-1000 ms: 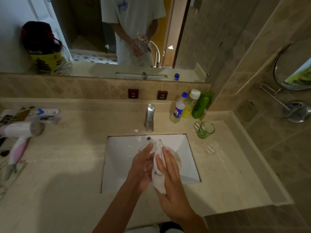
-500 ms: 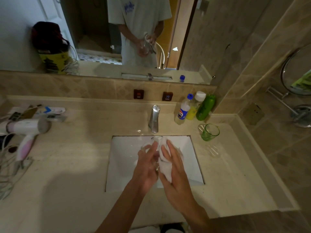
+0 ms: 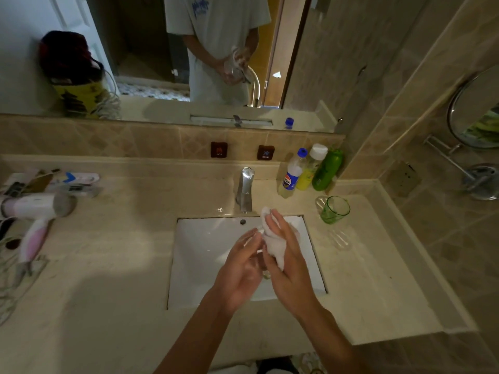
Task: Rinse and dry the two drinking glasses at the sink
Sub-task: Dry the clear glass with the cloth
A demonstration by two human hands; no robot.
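Over the white sink [image 3: 210, 255] my left hand [image 3: 240, 268] grips a clear drinking glass [image 3: 260, 252], which is mostly hidden between my palms. My right hand [image 3: 289, 265] presses a white cloth [image 3: 274, 244] against the glass, fingers wrapped over the cloth. A green drinking glass [image 3: 334, 209] stands upright on the counter to the right of the sink, apart from both hands. The chrome faucet [image 3: 245, 188] stands just behind the hands, and I see no water running.
Three bottles [image 3: 310, 171] stand in the back right corner. A pink and white hair dryer [image 3: 35, 211] with its cord and small items lies on the left counter. A faint clear shape [image 3: 341, 238] lies in front of the green glass. A mirror runs along the wall.
My right hand has worked the cloth further up and around the clear glass, toward the faucet. My left hand keeps its hold. The view has shifted slightly.
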